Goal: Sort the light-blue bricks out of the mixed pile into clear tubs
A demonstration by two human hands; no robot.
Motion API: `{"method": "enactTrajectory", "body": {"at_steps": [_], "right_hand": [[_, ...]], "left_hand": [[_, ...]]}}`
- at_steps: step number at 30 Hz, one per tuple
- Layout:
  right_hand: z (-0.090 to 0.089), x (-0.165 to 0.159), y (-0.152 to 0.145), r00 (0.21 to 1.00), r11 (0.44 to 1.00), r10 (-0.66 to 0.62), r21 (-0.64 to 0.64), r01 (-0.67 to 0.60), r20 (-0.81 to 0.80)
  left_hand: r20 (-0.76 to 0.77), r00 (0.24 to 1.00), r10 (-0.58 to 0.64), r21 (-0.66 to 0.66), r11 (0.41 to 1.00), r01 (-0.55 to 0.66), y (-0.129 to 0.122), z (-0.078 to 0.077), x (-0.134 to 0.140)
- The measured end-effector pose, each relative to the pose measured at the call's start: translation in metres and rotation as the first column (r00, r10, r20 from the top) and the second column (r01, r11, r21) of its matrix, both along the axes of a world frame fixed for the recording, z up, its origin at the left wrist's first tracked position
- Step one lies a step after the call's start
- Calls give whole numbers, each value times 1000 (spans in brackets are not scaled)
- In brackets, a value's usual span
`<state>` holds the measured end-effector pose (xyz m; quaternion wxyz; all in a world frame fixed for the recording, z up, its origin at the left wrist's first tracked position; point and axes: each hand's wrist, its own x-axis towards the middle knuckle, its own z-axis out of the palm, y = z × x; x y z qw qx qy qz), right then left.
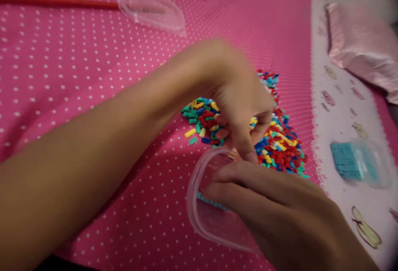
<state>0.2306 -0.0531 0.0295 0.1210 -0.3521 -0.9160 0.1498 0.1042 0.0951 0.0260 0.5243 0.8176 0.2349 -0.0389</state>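
My left hand (pixel 242 96) bends down over a pile of small colourful plastic building bricks (pixel 282 150). Its fingers are curled among the bricks, and whatever they grip is hidden. My right hand (pixel 267 200) reaches from the lower right over a clear plastic container (pixel 193 204). The fingers of that hand are pressed together inside the rim, their tips partly out of sight. A row of light-blue bricks (pixel 211 201) shows just below these fingers, within the container. I cannot tell whether the right fingers touch that row. Both hands come close together above the container's far rim.
Pink dotted cloth (pixel 93 67) lies under everything. A clear plastic piece (pixel 152 9) and a red stick (pixel 59 1) lie at the upper left. On the white lace-edged strip at right sit a clear box with light-blue bricks (pixel 346 161) and a shiny pink cushion (pixel 363 42).
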Motion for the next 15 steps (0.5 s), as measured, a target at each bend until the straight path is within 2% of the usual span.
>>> {"method": "enactTrajectory", "body": {"at_steps": [1, 2, 5, 7, 9, 11, 12, 15], "right_hand": [[9, 3, 0, 999, 1000, -26, 9, 27, -24], [17, 8, 0, 996, 998, -59, 20, 60, -60], [37, 29, 6, 963, 982, -169, 42, 182, -212], [40, 48, 18, 906, 958, -248, 50, 282, -342], [33, 69, 38, 786, 899, -367, 27, 437, -498], [19, 91, 63, 615, 822, -500, -110, 559, -610], [11, 101, 76, 515, 782, -554, -197, 591, -655], [-7, 123, 106, 374, 726, -583, -255, 638, -721]], "left_hand": [[-66, 983, -173, 21, 984, 175, 0, 1, -1], [-73, 968, -240, -6, 971, 240, -1, 1, -3], [6, 977, -213, -56, 976, 213, 3, 0, -10], [34, 983, -183, 0, 983, 183, 8, 0, -13], [84, 982, -170, 59, 984, 165, 14, 1, -17], [143, 979, -143, 110, 986, 128, 19, 7, -20], [169, 978, -119, 154, 984, 93, 19, 13, -21], [239, 970, -32, 275, 961, -36, -4, 36, -23]]}}
